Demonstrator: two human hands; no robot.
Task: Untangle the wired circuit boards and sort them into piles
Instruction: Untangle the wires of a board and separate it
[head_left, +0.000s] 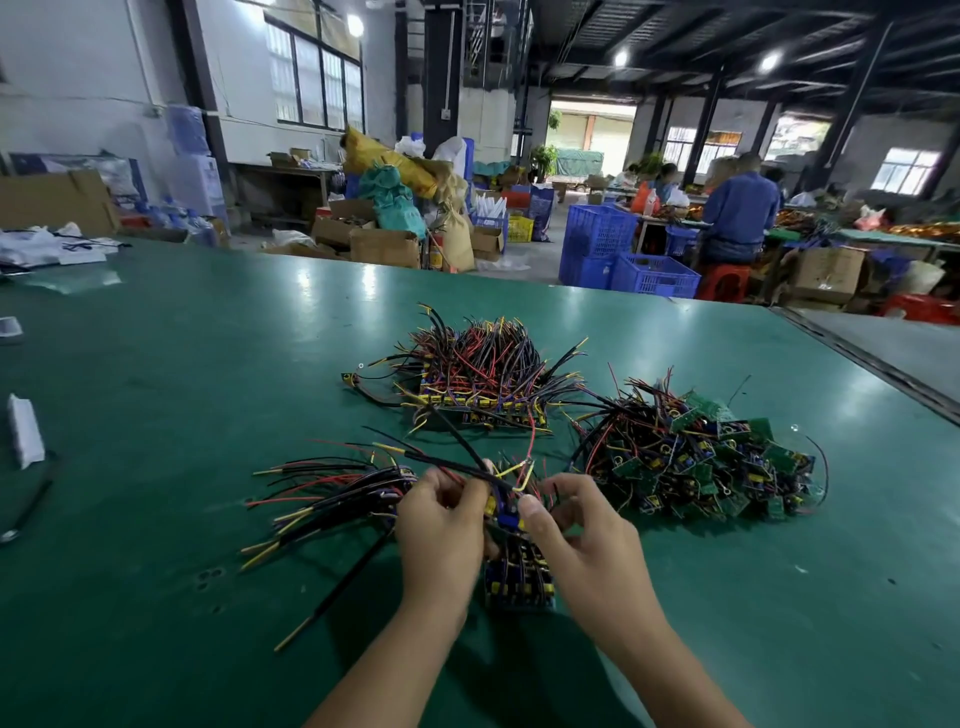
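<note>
I had the left hand (441, 525) gripping the wires (447, 457) and the right hand (582, 540) pinching their board (506, 512), just above the near stack (519, 577). I judged it best to draw those wires free slowly. They needed to stay clear of the 2 other piles: the far pile (483, 384) and the tangled heap (696, 467) on the right.

Hands: left hand (441, 525) and right hand (584, 538) pinch one wired circuit board (506, 514).
Tangled heap (696, 460): right of that board.
Neat stack (483, 379): beyond it.

blue crates (654, 273) beyond green table (156, 364) | cardboard boxes (384, 247) on floor | red stool (724, 280)
</note>
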